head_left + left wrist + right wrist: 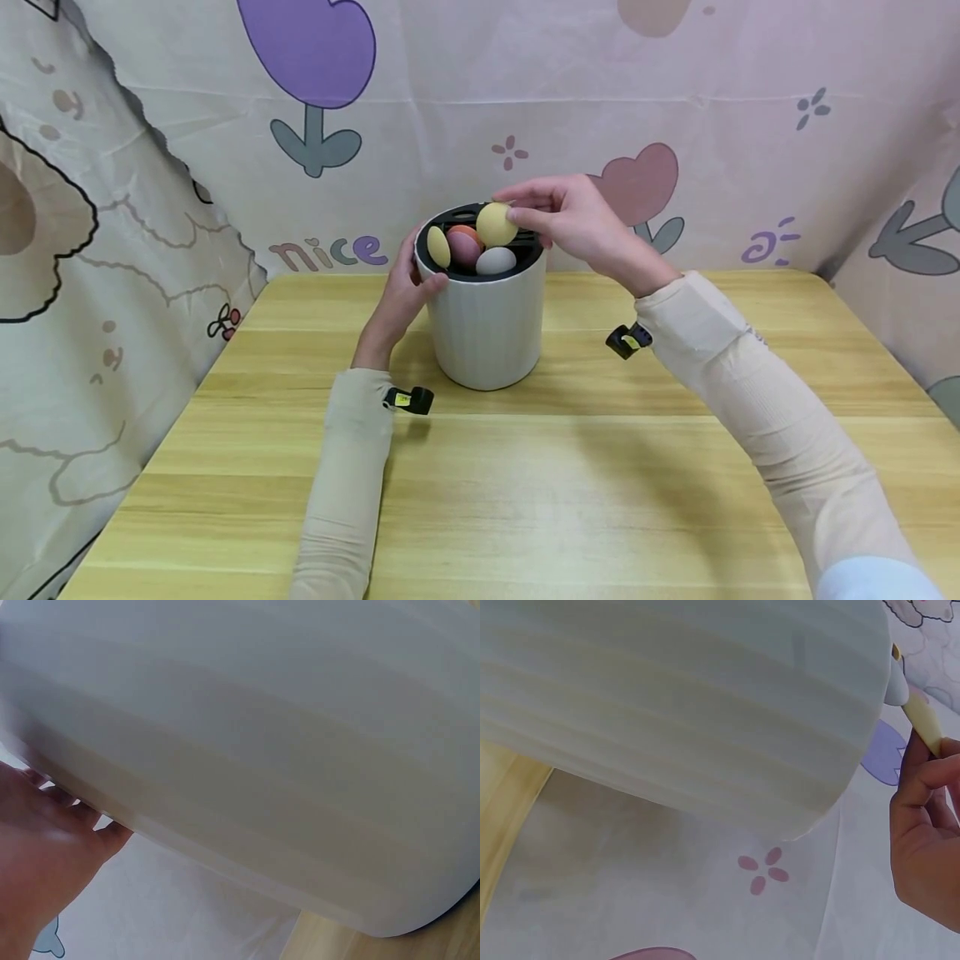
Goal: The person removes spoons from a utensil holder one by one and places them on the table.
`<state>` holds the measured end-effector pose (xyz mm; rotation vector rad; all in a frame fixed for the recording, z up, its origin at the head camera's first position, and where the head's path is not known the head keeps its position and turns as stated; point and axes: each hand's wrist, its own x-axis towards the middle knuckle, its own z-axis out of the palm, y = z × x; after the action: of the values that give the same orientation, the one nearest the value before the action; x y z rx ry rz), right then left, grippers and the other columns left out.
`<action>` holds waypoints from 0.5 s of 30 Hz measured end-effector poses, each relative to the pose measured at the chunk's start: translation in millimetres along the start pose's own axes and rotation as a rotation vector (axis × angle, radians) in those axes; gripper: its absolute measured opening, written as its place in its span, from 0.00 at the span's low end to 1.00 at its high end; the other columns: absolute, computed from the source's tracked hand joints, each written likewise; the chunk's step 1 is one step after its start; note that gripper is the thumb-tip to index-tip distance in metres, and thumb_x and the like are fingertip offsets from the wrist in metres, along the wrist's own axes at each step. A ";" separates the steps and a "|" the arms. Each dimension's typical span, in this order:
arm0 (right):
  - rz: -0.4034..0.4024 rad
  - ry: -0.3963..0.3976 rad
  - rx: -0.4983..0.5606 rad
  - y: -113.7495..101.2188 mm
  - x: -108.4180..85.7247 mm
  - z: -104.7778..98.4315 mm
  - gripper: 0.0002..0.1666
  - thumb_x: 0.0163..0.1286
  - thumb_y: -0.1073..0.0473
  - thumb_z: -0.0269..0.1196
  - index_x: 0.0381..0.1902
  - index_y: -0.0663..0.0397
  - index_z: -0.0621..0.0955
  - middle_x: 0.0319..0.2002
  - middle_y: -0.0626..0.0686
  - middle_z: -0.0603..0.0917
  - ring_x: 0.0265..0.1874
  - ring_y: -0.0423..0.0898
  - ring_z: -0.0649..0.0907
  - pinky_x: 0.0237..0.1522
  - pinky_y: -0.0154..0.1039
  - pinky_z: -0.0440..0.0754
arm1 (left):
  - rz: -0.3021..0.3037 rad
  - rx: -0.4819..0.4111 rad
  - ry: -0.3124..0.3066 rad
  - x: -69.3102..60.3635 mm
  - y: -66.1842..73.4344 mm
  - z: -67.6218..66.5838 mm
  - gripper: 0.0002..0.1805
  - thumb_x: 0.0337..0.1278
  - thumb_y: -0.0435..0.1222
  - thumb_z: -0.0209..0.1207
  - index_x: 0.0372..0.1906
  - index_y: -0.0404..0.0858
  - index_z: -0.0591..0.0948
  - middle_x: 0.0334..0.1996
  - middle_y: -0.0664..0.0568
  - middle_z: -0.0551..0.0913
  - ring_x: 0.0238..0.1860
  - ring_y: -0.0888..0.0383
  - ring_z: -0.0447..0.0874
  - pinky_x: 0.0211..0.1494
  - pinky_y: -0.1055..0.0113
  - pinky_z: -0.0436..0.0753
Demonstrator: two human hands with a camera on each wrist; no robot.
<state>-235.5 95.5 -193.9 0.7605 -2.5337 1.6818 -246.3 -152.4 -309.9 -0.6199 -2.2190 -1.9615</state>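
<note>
A white ribbed bin (486,333) with a black inner rim stands upright on the table. My left hand (401,296) holds the bin's left side near the top, thumb at the front and fingers reaching behind; in the left wrist view the fingers lie against the ribbed wall. Over the opening, my right hand (581,221) pinches a round pale yellow piece (496,225), which looks thin from the side in the right wrist view. Below it, a white rounded piece (496,261), a pink one (464,247), an orange one (462,230) and another yellow one (438,247) sit at the bin's top.
The light wood table (525,492) spreads in front of the bin. A printed cloth (450,67) hangs behind it, and another stretch of cloth lines the left side. Small black cameras (411,401) are strapped at both wrists.
</note>
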 end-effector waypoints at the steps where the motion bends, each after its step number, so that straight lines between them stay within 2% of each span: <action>1: -0.004 -0.001 0.007 -0.3 0.0 0.1 0.16 0.68 0.65 0.62 0.53 0.57 0.83 0.34 0.48 0.86 0.22 0.42 0.74 0.22 0.31 0.72 | -0.002 -0.001 0.001 -0.2 -0.5 -0.3 0.72 0.26 0.75 0.64 0.76 0.40 0.49 0.73 0.46 0.53 0.72 0.51 0.55 0.72 0.54 0.58; 9: 0.035 -0.022 0.037 -2.1 -0.9 -0.3 0.22 0.61 0.67 0.66 0.55 0.55 0.83 0.40 0.51 0.86 0.36 0.43 0.82 0.24 0.31 0.73 | -0.004 -0.012 0.011 0.3 -1.9 -0.6 0.73 0.25 0.75 0.64 0.76 0.39 0.49 0.74 0.46 0.53 0.72 0.53 0.53 0.72 0.57 0.57; 15: 0.008 -0.003 0.075 -4.2 0.8 -1.3 0.22 0.60 0.66 0.69 0.54 0.55 0.83 0.40 0.50 0.87 0.37 0.43 0.83 0.24 0.31 0.72 | 0.000 0.000 0.010 1.4 -1.0 -0.1 0.73 0.25 0.76 0.63 0.76 0.40 0.49 0.73 0.46 0.54 0.72 0.53 0.55 0.72 0.56 0.58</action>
<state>-234.9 95.1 -189.5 0.7579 -2.4918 1.7888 -248.0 -152.3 -310.3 -0.6083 -2.2129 -1.9602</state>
